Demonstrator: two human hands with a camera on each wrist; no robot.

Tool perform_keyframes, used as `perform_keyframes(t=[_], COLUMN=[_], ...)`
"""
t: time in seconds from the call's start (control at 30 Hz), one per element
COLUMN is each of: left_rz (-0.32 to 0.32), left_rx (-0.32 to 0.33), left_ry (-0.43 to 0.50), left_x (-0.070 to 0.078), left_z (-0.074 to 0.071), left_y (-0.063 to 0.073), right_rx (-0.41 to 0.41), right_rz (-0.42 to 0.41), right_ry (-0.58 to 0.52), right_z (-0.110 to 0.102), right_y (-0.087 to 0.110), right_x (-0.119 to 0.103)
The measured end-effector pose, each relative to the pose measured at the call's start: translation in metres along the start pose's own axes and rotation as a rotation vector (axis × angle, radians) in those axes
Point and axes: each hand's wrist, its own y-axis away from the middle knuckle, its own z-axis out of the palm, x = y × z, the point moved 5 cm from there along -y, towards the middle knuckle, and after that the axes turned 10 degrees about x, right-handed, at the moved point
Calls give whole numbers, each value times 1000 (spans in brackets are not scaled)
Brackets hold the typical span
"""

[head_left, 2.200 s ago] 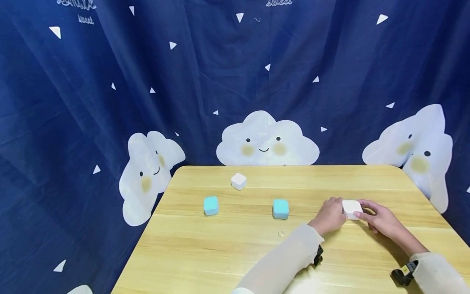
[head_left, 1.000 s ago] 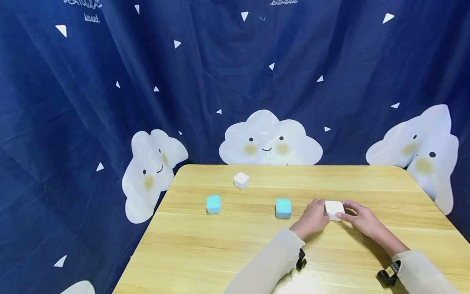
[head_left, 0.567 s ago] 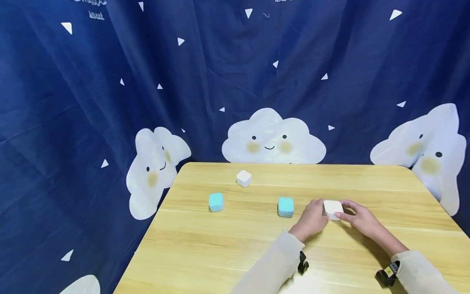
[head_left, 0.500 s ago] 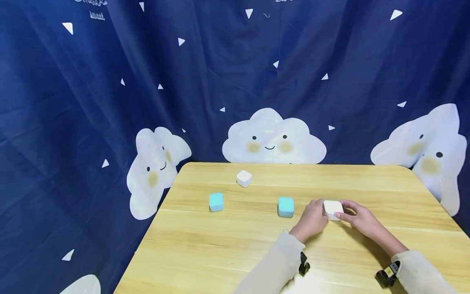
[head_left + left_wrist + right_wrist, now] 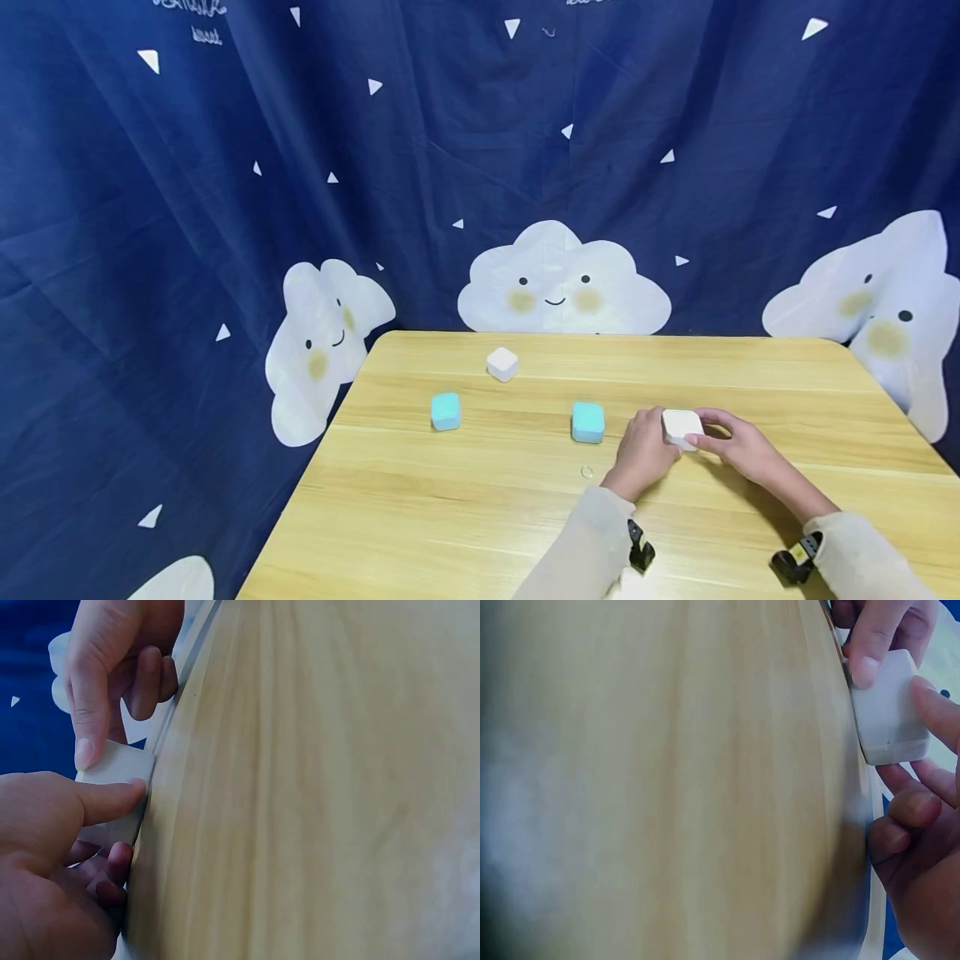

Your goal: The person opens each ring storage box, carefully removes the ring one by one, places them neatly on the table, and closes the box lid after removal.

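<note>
Both hands hold a white rounded-corner block (image 5: 682,427) on the right half of the wooden table. My left hand (image 5: 647,454) grips its left side; in the left wrist view the thumb lies across the block's front face and the other fingers curl beside it. From the right, my right hand (image 5: 738,448) pinches the block between thumb and fingers. In the right wrist view the white block (image 5: 891,712) shows a thin seam near one end. Left of the hands sits a turquoise rounded block (image 5: 588,422), and below it lies a small thin ring (image 5: 587,472).
Another turquoise block (image 5: 446,412) sits farther left on the wooden table (image 5: 390,517). Near the back edge stands a smaller-looking white block (image 5: 502,364). A dark blue curtain (image 5: 420,150) with cloud prints hangs behind the table.
Both hands have brought the white block left along the table, closer to the turquoise block, then held it nearly still. Most recently my left wrist shifts slightly right. The head view also drifts a little.
</note>
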Motion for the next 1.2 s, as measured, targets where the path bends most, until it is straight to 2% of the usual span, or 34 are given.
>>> perform_keyframes(t=[0.1,0.27,0.4,0.5,0.77,1.07,1.2], left_rz=[-3,17,9,0,-22,-111,-120], left_rx=[-4,-2,-6,-11,7,29,55], left_ry=[-3,-9,-1,3,61,98,97], left_x=[-1,-4,-5,-5,-5,-8,-8], left_z=[2,5,7,7,4,2,2], left_y=[-1,-5,-6,-6,-5,-4,-4], right_rx=[-20,-68,-120,-134,-76,-36,-31], right_rz=[16,-2,-1,-10,-60,-111,-131], right_ry=[-21,-79,-146,-154,-167,-148,-141], right_z=[0,-1,-1,0,2,2,0], right_y=[-1,-2,-3,-3,-2,2,3], right_x=[0,-2,-2,-3,-3,-5,-6])
